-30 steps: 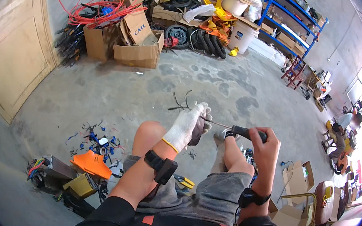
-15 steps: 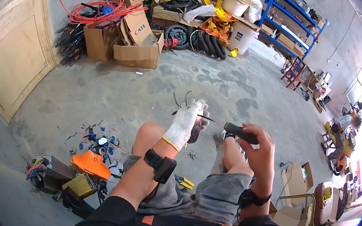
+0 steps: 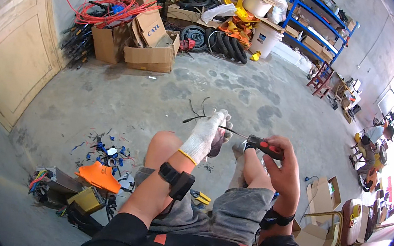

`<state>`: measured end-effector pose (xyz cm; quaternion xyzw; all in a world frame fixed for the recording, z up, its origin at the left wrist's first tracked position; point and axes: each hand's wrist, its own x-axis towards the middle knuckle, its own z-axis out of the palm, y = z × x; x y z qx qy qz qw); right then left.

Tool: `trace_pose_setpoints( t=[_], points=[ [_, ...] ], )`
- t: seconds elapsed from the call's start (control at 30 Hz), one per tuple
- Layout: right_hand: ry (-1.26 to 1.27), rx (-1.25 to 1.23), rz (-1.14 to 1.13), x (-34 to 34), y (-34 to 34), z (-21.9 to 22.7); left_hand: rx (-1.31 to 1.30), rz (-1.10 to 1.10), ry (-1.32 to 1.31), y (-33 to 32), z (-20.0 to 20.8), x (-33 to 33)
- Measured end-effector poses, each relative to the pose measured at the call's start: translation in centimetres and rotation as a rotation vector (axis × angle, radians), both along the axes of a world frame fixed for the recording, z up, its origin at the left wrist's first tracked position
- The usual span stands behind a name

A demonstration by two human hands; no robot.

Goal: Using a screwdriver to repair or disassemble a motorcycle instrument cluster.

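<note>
My left hand (image 3: 205, 133), in a white knitted glove with a yellow cuff edge, is closed around a dark rounded part (image 3: 216, 146). Black cables (image 3: 195, 112) stick out past its far side; the glove hides most of the part, so its kind is unclear. In my bare right hand (image 3: 284, 170) is a screwdriver (image 3: 266, 146) with a black and red handle, gripped near its end. The shaft points left, and its tip reaches the gloved hand, where I cannot see what it touches. Both hands are above the floor, in front of my knees.
Blue and black scraps (image 3: 109, 154), an orange panel (image 3: 99, 176) and a metal box with wires (image 3: 57, 185) lie at left. Yellow-handled pliers (image 3: 201, 197) are between my legs. Cardboard boxes (image 3: 321, 201) and a chair (image 3: 350, 225) stand at right. Another person (image 3: 372, 146) sits far right.
The screwdriver handle has turned, so its red patches now show. My right hand has shifted slightly down and right, its grip changed. The gloved hand has barely moved.
</note>
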<state>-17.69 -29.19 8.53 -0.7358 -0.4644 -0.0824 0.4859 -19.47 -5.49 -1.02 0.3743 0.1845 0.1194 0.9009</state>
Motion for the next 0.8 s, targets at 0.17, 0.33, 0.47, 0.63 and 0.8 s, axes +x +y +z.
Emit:
trace_pose_setpoints(
  t=[0.17,0.33,0.47,0.63,0.8],
  points=[
    [0.143,-0.031,-0.123,-0.4,0.1,1.0,0.045,-0.018,-0.063,0.0,0.8,-0.7],
    [0.196,-0.161,-0.499,0.1,-0.2,1.1,0.049,-0.062,-0.057,0.1,0.6,-0.4],
    [0.255,-0.296,-0.61,0.9,0.1,-0.1,0.093,-0.004,-0.071,0.1,0.2,-0.4],
    [0.008,-0.07,-0.103,-0.1,-0.6,-0.6,-0.046,0.008,-0.08,0.0,0.2,0.2],
    [-0.189,-0.136,-0.018,0.5,-0.3,0.4,-0.05,0.009,-0.069,0.3,0.1,0.3]
  ],
)
